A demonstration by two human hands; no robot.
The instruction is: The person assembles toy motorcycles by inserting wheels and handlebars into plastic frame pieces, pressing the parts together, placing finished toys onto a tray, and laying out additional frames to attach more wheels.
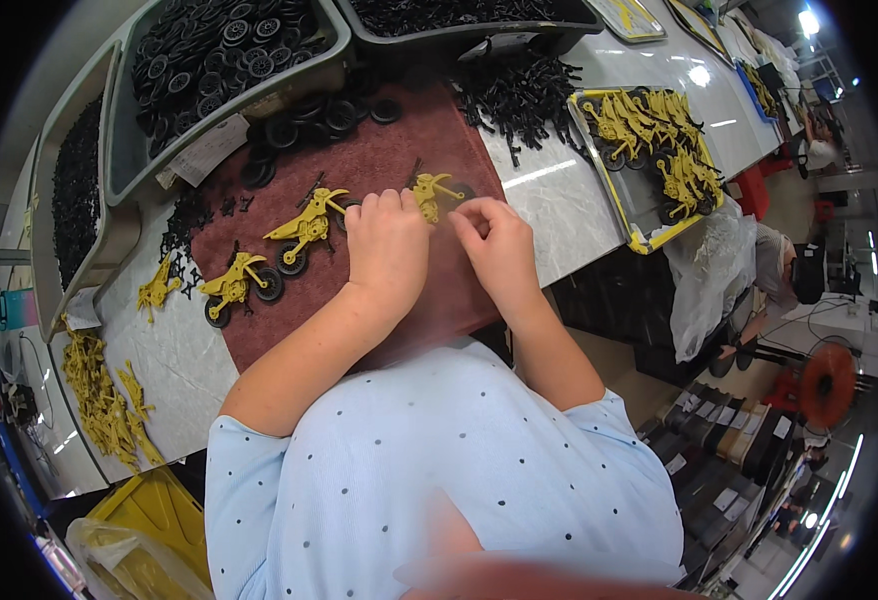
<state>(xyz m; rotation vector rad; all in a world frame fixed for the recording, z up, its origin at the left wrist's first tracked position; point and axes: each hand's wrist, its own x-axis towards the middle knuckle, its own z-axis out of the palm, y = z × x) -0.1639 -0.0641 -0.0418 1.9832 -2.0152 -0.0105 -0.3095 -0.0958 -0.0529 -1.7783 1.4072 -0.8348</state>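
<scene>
My left hand (387,240) is closed, knuckles up, over the red cloth (449,265). A yellow toy motorcycle (427,192) sticks out past its fingers, held there, with a dark wheel at its right end. Close beside it, my right hand (499,245) has its fingers curled in and thumb pressed toward them; anything in that pinch is hidden. Left of my hands, a second toy motorcycle (309,225) with black wheels and handlebar lies on the cloth. Another wheeled one (234,283) lies at the cloth's left edge, and a yellow body without wheels (159,288) is farther left.
Grey bins of black wheels (224,60) and small black parts (439,12) stand at the back. Loose wheels (309,122) and black pieces (519,95) lie before them. A yellow-rimmed tray (649,240) of toy motorcycles stands right; yellow bodies (99,390) are heaped left.
</scene>
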